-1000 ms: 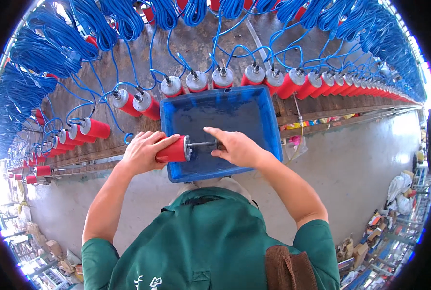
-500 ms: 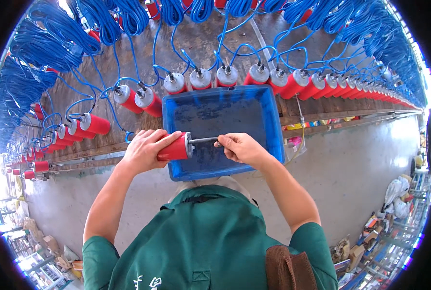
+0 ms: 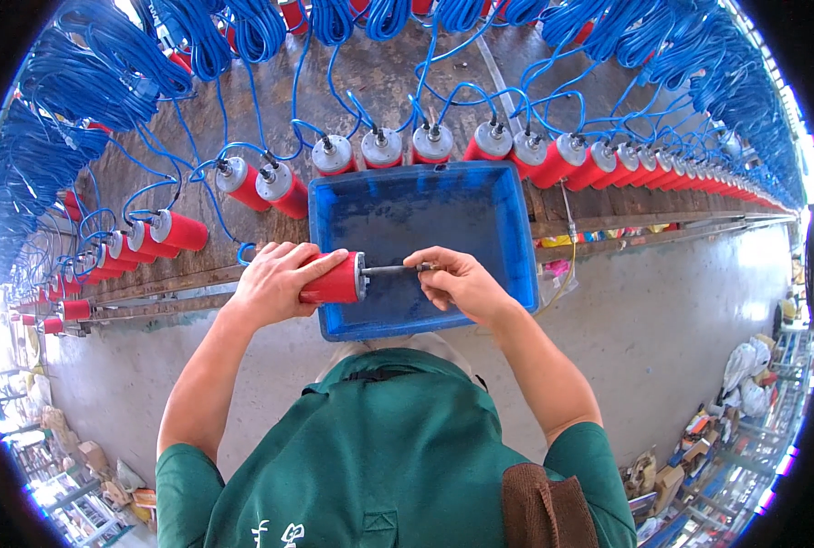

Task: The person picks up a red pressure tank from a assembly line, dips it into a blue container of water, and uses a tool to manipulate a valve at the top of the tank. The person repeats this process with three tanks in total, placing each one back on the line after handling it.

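My left hand (image 3: 277,281) is wrapped round a red cylinder (image 3: 337,279) from its left side. The cylinder lies sideways over the near left part of a blue plastic bin (image 3: 522,247), its grey metal end cap (image 3: 362,276) facing right. A blue cable (image 3: 245,254) shows beside my left fingers. My right hand (image 3: 462,283) pinches the dark end of a thin metal rod (image 3: 390,269) between thumb and fingers. The rod points left and its far tip meets the end cap; how it fits there is too small to tell.
Several similar red cylinders (image 3: 432,144) line the edge of a worn brown table (image 3: 370,82), blue cables rising from their caps. Coiled blue cables (image 3: 192,41) hang at the back. A yellow hose (image 3: 571,251) hangs right of the bin. Bags and boxes (image 3: 672,479) sit at lower right.
My right hand has shifted slightly right and its fingers have changed position on the rod, with the dark end now showing in them. My left hand and the cylinder have barely moved.
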`<state>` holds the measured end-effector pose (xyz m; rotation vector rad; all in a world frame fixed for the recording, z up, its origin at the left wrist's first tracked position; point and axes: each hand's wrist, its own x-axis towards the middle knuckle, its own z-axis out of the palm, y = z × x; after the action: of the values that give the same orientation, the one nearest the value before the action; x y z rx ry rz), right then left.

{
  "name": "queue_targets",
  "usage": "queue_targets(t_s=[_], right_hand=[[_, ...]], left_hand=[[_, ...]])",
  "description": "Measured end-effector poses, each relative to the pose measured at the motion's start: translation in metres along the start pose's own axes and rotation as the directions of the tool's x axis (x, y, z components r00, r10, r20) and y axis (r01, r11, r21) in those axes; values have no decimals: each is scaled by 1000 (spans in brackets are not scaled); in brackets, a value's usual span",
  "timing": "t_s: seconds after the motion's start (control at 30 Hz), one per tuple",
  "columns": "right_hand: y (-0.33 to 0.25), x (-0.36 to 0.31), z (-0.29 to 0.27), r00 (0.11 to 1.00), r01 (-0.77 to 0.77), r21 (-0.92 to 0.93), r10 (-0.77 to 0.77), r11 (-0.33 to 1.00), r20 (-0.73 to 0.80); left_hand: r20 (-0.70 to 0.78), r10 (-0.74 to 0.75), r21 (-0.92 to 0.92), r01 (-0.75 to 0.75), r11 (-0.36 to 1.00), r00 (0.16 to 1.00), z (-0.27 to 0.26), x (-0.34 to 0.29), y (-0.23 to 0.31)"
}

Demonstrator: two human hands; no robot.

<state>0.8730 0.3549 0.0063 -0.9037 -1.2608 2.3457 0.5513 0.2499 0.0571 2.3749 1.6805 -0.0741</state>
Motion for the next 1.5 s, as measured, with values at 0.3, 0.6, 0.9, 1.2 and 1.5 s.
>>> queue_targets(t_s=[0.3, 0.6, 0.9, 1.2, 1.5], right_hand=[[-26, 1, 5, 973, 201, -736, -221, 647, 72], [-14, 11, 1, 984, 129, -859, -172, 496, 48], [-21, 12, 3, 998, -43, -207, 31, 977, -62], [-21, 11, -4, 988, 140, -202, -124, 969, 91], [-36, 20, 23, 956, 282, -957, -102, 72, 274]], left_hand=[[-10, -3, -42, 2, 999, 1000, 1, 0, -2], [-18, -1, -40, 0, 999, 1000, -1, 0, -1], [-30, 12, -21, -13, 1000, 999, -1, 0, 0], [-28, -5, -11, 4, 1000, 1000, 3, -1, 0], [-43, 8, 34, -6, 999, 999, 3, 0, 2]])
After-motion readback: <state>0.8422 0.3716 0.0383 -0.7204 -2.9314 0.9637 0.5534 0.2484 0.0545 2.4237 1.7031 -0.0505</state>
